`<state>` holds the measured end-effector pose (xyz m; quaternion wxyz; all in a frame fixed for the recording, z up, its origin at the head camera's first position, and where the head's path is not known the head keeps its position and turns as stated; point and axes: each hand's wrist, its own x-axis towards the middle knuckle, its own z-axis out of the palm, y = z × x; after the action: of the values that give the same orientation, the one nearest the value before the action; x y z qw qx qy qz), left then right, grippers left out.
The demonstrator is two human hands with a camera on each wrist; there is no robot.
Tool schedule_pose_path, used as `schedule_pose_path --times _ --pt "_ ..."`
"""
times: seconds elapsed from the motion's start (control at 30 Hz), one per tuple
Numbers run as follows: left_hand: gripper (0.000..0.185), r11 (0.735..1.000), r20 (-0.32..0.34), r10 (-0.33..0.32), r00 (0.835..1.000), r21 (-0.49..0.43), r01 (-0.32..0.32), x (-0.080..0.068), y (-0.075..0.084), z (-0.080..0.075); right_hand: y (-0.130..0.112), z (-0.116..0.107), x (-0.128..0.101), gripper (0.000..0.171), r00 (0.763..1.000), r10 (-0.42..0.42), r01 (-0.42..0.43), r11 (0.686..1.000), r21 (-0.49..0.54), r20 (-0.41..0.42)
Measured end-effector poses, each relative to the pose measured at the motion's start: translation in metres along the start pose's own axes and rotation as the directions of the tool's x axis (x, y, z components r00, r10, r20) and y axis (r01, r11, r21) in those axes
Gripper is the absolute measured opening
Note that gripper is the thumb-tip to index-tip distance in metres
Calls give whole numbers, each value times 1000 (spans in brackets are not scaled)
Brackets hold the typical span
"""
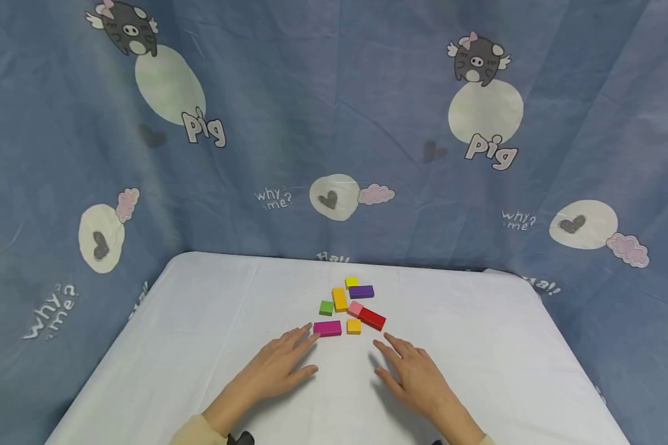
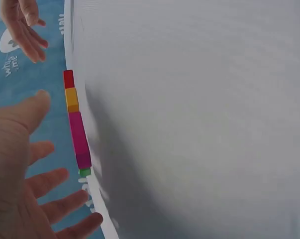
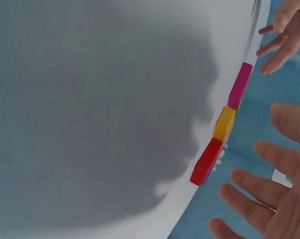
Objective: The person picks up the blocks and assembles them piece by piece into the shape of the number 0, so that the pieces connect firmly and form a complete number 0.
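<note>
Both hands lie flat on the white cloth-covered surface (image 1: 200,321), palms down, fingers spread wide and holding nothing. The left hand (image 1: 275,371) has its fingertips just beside the flat magenta rectangular block (image 1: 327,328); whether they touch it cannot be told. The right hand (image 1: 414,377) points toward the flat red rectangular block (image 1: 372,318) and stands apart from it. Risk: the blocks lie loose in a close cluster, so a sideways sweep of either hand would likely push the magenta block into the small orange square block (image 1: 353,326) and scatter the group. The cloth may also wrinkle under palm pressure and shift the pieces. The head view alone shows the full cluster, including the yellow rectangular block (image 1: 339,299), the purple rectangular block (image 1: 361,292) and the small green square block (image 1: 326,308). The left wrist view shows only the nearest row edge-on, and the right wrist view shows the red block's side face (image 3: 206,162) at surface level
</note>
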<state>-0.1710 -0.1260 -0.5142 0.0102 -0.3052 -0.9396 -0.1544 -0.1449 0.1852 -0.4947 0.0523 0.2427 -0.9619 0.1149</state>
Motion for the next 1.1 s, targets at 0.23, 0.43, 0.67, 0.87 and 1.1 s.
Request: schedule_pose_path --times 0.23,0.43,0.67,0.87,1.1 --pt "67 999 40 22 999 41 -24 12 -4 4 5 6 5 50 996 54 -56 998 20 75" --pt "71 997 91 36 995 70 -42 18 -3 5 6 11 11 47 991 49 -53 998 25 127" --pt "72 998 164 26 986 53 -35 24 1 4 4 15 18 43 988 46 -47 999 -2 148" --pt "70 999 182 21 983 39 -28 22 2 2 5 18 18 44 980 55 -54 998 -12 192" --pt "60 996 126 49 991 62 -57 24 1 4 7 17 18 44 982 47 -43 999 -25 186"
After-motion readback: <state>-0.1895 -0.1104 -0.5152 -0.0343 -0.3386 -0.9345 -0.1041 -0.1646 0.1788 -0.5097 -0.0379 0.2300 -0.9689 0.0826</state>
